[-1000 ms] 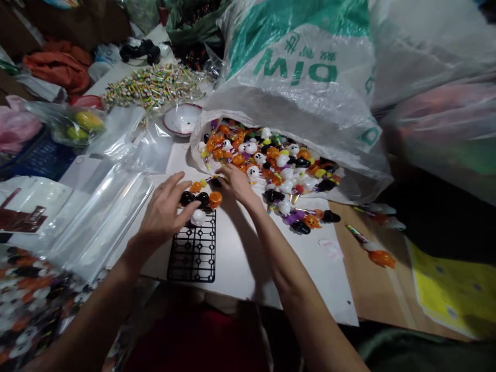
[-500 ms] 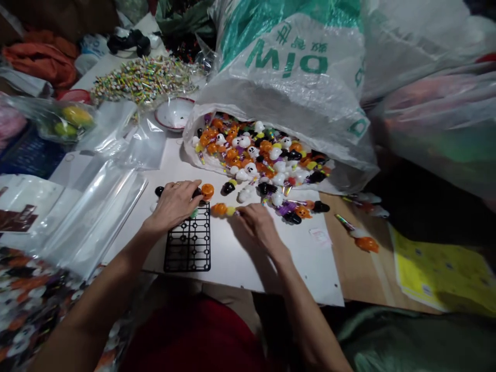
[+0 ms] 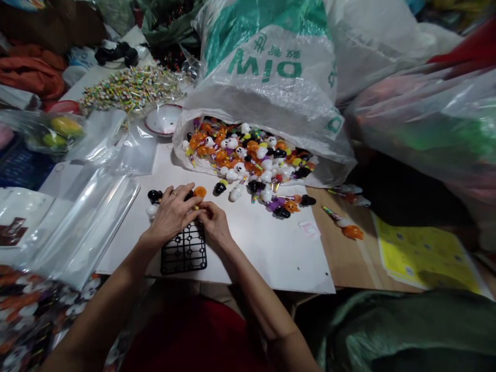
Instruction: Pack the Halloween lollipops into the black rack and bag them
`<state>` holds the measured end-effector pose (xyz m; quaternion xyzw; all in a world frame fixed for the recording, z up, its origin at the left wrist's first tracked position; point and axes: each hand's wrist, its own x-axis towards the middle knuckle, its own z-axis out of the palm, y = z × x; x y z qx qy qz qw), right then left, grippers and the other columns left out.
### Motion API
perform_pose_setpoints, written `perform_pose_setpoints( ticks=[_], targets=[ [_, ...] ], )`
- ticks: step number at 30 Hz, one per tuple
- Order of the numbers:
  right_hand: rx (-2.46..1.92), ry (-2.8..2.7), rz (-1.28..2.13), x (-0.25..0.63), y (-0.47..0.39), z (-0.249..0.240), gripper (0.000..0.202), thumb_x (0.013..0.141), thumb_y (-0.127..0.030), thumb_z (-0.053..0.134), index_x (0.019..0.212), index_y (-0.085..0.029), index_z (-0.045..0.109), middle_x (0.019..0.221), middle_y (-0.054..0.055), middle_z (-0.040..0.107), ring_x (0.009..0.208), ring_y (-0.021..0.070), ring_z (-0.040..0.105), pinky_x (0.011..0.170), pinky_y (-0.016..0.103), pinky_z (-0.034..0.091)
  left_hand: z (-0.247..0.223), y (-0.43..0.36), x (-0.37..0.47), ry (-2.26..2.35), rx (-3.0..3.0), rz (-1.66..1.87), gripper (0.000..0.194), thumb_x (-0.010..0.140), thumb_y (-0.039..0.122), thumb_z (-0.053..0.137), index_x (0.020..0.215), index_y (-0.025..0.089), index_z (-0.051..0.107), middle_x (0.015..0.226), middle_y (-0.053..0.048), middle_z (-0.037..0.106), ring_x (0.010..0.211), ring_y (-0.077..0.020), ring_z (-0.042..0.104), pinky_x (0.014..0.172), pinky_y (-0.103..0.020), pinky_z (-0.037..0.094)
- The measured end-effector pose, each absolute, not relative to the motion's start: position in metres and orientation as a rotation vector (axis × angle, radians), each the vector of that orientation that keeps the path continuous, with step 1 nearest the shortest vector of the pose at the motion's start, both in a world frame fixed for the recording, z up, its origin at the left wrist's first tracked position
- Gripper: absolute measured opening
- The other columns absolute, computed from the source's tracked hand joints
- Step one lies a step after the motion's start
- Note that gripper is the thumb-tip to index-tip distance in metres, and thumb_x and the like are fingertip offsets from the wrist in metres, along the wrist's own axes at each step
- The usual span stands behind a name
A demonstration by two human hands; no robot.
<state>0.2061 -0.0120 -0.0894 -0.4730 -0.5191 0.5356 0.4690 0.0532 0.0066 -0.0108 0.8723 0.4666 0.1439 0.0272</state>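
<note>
A black grid tray (image 3: pixel 183 253) lies on the white board near its front edge. My left hand (image 3: pixel 174 209) rests over the tray's far end, fingers curled among small toys, with a black one and an orange one (image 3: pixel 200 191) just past the fingertips. Fingers pinched, my right hand (image 3: pixel 212 219) meets the left at the tray's far right corner; what it holds is mostly hidden, with only a bit of yellow between the hands. Left of my left hand lie a black toy (image 3: pixel 155 196) and a white toy (image 3: pixel 152 211).
Behind, an open plastic bag (image 3: pixel 267 93) spills orange, white and black toys. A bowl (image 3: pixel 165 119) stands left of it, near a heap of small sticks (image 3: pixel 132 88). Clear bags (image 3: pixel 89 222) lie left; a yellow sheet (image 3: pixel 426 253) and loose toy (image 3: pixel 351 231) lie right.
My right hand has moved left to the tray's far end, beside my left hand. The orange and yellow toy it held is now mostly hidden. The whole view has shifted slightly.
</note>
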Motion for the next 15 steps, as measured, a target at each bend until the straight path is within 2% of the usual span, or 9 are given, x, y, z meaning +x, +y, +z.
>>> perform_pose_setpoints(
  ticks=[4,6,10,12,15],
  targets=[
    [-1.222,-1.521,1.208,0.229,-0.002,-0.081,0.021,0.087,-0.026,0.052,0.101,-0.018,0.066,0.094,0.004,0.072,0.085,0.0168,0.066,0.079,0.028,0.052,-0.016,0.008,0.054,1.487,2.687,0.441,0.020,0.094,0.030,0.055,0.104,0.020,0.069,0.135,-0.015,0.060,0.122,-0.0305,0.057,0.107,-0.055,0.039],
    [-1.377,-1.790,0.941,0.254,0.022,-0.070,0.022,0.089,-0.020,0.051,0.103,-0.017,0.068,0.098,0.007,0.071,0.090,0.0186,0.065,0.081,0.029,0.050,-0.015,0.009,0.054,1.489,2.680,0.444,0.020,0.095,0.029,0.053,0.103,0.019,0.069,0.131,-0.014,0.063,0.120,-0.0290,0.059,0.106,-0.054,0.040],
    [-1.636,-2.360,0.400,0.286,0.087,-0.054,0.025,0.089,-0.010,0.052,0.108,-0.013,0.068,0.119,0.017,0.062,0.105,0.0254,0.058,0.085,0.033,0.045,-0.012,0.011,0.057,1.514,2.664,0.444,0.023,0.095,0.026,0.049,0.105,0.018,0.068,0.130,-0.014,0.064,0.119,-0.0289,0.060,0.106,-0.055,0.040],
    [-1.638,-2.508,0.329,0.290,0.105,-0.051,0.023,0.089,-0.012,0.054,0.107,-0.011,0.067,0.122,0.019,0.059,0.107,0.0270,0.056,0.084,0.033,0.045,-0.011,0.012,0.059,1.548,2.650,0.446,0.023,0.094,0.024,0.049,0.105,0.018,0.068,0.129,-0.014,0.065,0.118,-0.0278,0.061,0.105,-0.053,0.042],
    [-1.569,-2.340,0.418,0.288,0.094,-0.050,0.027,0.088,-0.017,0.058,0.114,-0.012,0.063,0.116,0.015,0.061,0.100,0.0243,0.058,0.079,0.031,0.045,-0.011,0.014,0.061,1.564,2.647,0.427,0.023,0.094,0.022,0.048,0.103,0.018,0.068,0.126,-0.013,0.066,0.115,-0.0264,0.062,0.102,-0.050,0.044]
  ],
)
